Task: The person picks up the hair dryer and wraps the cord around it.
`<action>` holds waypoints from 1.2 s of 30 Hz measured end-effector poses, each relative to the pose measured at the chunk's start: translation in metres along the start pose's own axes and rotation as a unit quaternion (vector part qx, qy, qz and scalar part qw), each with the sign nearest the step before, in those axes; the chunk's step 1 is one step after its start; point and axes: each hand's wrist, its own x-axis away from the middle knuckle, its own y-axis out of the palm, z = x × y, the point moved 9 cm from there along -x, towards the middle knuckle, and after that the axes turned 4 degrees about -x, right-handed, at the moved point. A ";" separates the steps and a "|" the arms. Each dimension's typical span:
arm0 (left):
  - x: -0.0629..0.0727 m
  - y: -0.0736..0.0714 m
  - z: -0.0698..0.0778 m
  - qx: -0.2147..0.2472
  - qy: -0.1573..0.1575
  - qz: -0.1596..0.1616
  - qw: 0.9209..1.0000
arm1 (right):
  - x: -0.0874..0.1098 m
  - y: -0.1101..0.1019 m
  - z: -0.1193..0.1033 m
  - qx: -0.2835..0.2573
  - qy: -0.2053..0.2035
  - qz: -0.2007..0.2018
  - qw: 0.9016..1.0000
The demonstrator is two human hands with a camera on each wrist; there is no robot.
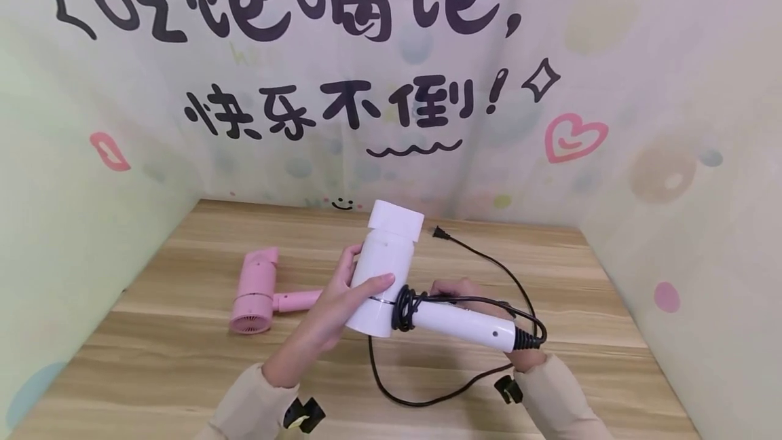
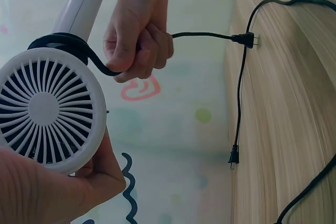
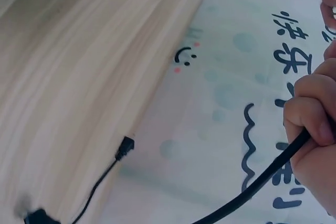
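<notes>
My left hand (image 1: 339, 301) grips the body of a white hair dryer (image 1: 386, 260), thumb across its front, holding it above the table. The dryer's nozzle points up and away, and its handle slants to the right. Black cord (image 1: 403, 309) is wound in several turns round the handle near the body. Behind the handle, my right hand (image 1: 461, 288) is partly hidden. In the left wrist view the right hand (image 2: 139, 40) grips the cord, fingers curled round it, and a plug (image 2: 244, 39) sticks out beyond. The dryer's round intake grille (image 2: 44, 108) faces that camera.
A pink hair dryer (image 1: 255, 287) lies on the wooden table (image 1: 171, 358) to the left, its handle partly behind my left hand. Another plug (image 1: 438, 231) lies near the table's back edge. A loose black cord (image 1: 421, 404) curves across the front. Printed curtains (image 1: 293, 175) enclose the table.
</notes>
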 end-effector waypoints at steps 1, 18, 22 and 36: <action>0.000 0.000 0.000 -0.006 -0.001 -0.001 1.000 | -0.002 -0.002 0.007 0.005 0.052 -0.004 0.999; 0.003 0.013 0.013 -0.156 0.052 -0.055 0.985 | 0.005 -0.036 0.000 0.155 0.131 0.054 0.978; 0.003 0.010 0.014 -0.184 0.064 -0.045 0.980 | 0.004 -0.041 -0.011 0.194 0.148 0.065 0.968; 0.002 -0.007 0.016 -0.253 0.098 0.071 0.960 | 0.013 -0.026 -0.063 0.181 0.145 0.082 0.969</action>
